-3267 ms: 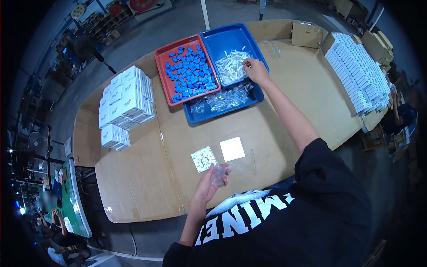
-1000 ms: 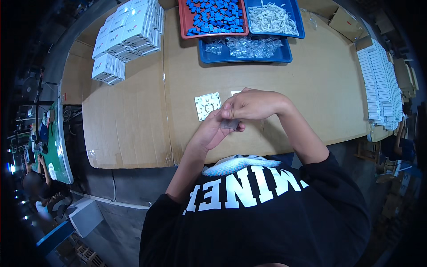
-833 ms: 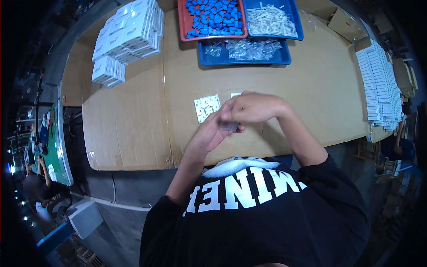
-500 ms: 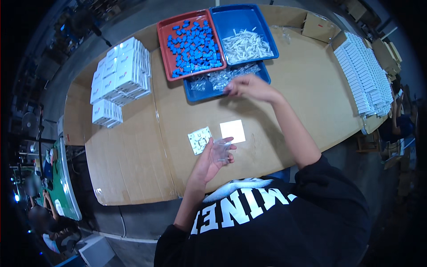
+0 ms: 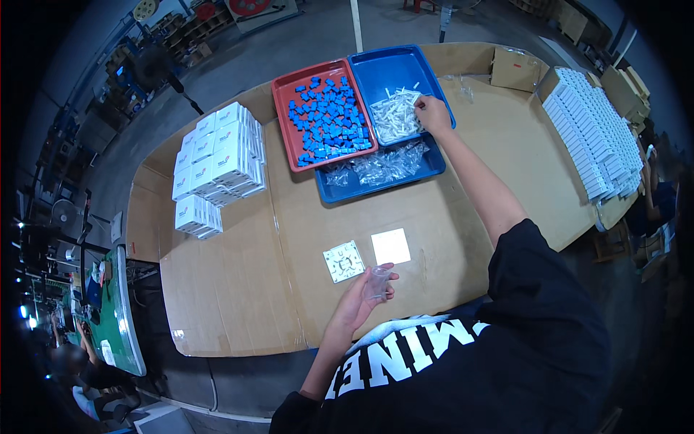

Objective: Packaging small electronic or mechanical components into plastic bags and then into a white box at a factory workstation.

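My left hand (image 5: 356, 302) holds a small clear plastic bag (image 5: 377, 285) between thumb and fingers, low over the near part of the cardboard surface. At the far side, my right hand (image 5: 434, 116) reaches into the upper blue tray (image 5: 383, 69), its fingertips pinched together at the edge of a heap of thin white plastic pieces (image 5: 394, 119). Whether a piece is between those fingers is too small to make out. Just beyond my left hand lie a white square plate with cut-outs (image 5: 343, 262) and a plain white square plate (image 5: 391, 247), side by side.
A red tray (image 5: 283, 119) holds many blue plastic pieces (image 5: 329, 119). Under the upper trays, a lower blue tray (image 5: 350, 194) contains clear bags (image 5: 387, 165). White boxes (image 5: 217, 159) are stacked at left; white pieces (image 5: 593, 137) stand in rows at right. Other people sit at both sides.
My right hand has moved from above the lower tray of clear bags to the white pieces in the upper blue tray. My left hand keeps the bag. The view has shifted.
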Motion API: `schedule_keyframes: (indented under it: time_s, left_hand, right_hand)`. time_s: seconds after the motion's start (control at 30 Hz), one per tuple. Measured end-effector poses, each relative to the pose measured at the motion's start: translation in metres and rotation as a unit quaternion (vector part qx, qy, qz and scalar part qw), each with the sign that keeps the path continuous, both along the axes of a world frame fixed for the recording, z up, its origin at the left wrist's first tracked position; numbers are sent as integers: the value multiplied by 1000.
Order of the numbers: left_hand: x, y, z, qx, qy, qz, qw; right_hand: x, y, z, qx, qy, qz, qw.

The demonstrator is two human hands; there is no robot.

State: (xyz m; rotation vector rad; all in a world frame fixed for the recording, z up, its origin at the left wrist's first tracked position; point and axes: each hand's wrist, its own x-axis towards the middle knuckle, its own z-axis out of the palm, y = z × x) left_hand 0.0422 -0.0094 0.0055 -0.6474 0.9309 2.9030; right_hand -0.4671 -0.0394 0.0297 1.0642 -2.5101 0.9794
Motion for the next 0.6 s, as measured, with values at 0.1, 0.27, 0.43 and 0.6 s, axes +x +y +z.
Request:
schedule_keyframes:
  time_s: [0.1,0.27,0.43,0.6]
  left_hand:
    - [-2,-2,-3,-4,-4,-4,1000]
    - [-8,-3,0,10,-14,0,1000]
    - [1,-5,-10,24,-8,22,999]
    - [4,-7,-14,159,17,91,983]
  right_hand:
    - [-1,5,1,-1,-33,-22,999]
    - [7,22,8,-80,-44,-30,995]
    - [69,52,70,-389,-577,211,687]
    - [131,73,101,-415,-645,302,567]
